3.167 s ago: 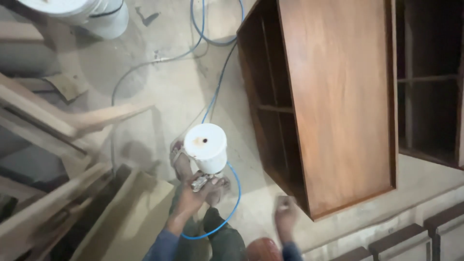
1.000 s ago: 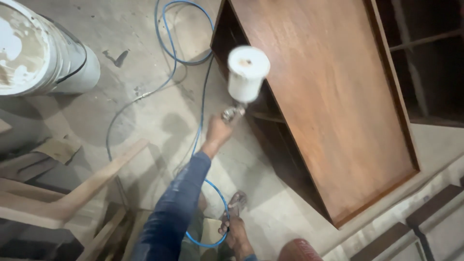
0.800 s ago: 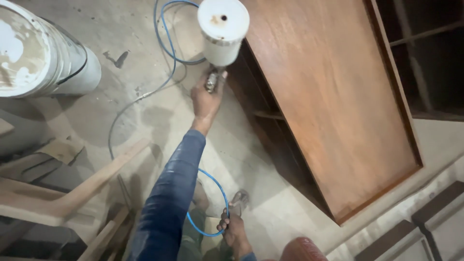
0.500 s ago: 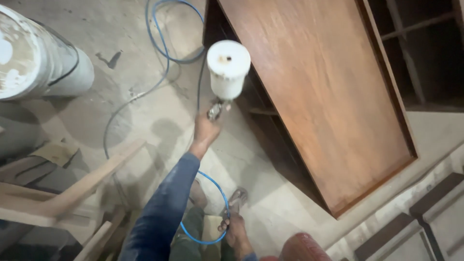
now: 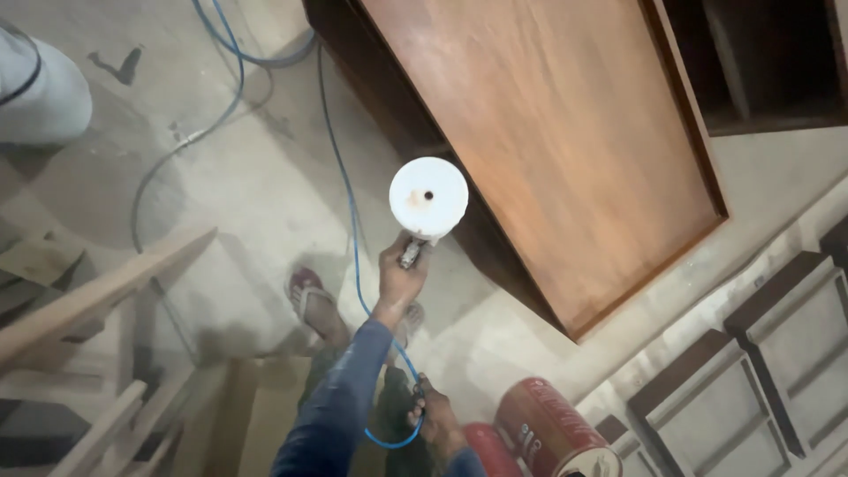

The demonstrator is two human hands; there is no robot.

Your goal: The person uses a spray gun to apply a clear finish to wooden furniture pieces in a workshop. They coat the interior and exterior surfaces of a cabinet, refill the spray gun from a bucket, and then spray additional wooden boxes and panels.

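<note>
1. The left hand (image 5: 399,281) is closed round the grip of a spray gun (image 5: 427,201), white cup on top, at frame centre.
2. The right hand (image 5: 433,420), at 6 o'clock, pinches a loop of blue hose (image 5: 340,177).
3. Judged a spraying pass along the wooden cabinet (image 5: 548,150) at 2 o'clock; it calls for free hose slack.
4. The sandalled foot (image 5: 309,296) at 8 o'clock and the red cans (image 5: 548,437) at 5 o'clock crowd the hose.
</note>
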